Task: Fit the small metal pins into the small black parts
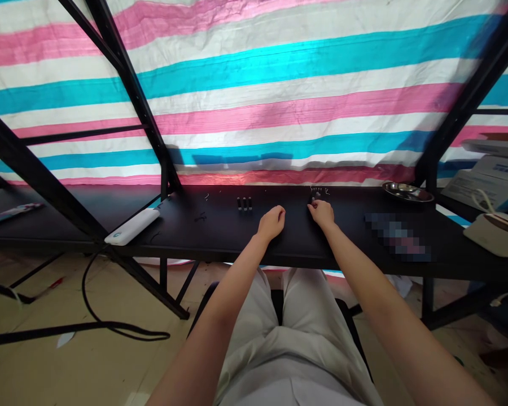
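Note:
My left hand (272, 221) rests over the black tabletop with its fingers curled closed; anything inside them is hidden. Farther right, my right hand (322, 213) is closed in a pinch at a group of small pale and dark parts (316, 195). What its fingertips grip is too small to name. Beyond the left hand, a row of short dark cylinders with shiny ends (244, 203) stands on the table. A few tiny metallic bits (320, 189) lie just past the right hand.
A long white device (132, 226) lies at the left beside the black metal frame (122, 67). To the right are a round metal dish (407, 192), a blurred flat item (398, 237) and a white box (486, 177). Striped sheeting (279, 113) hangs behind the black table (220, 237).

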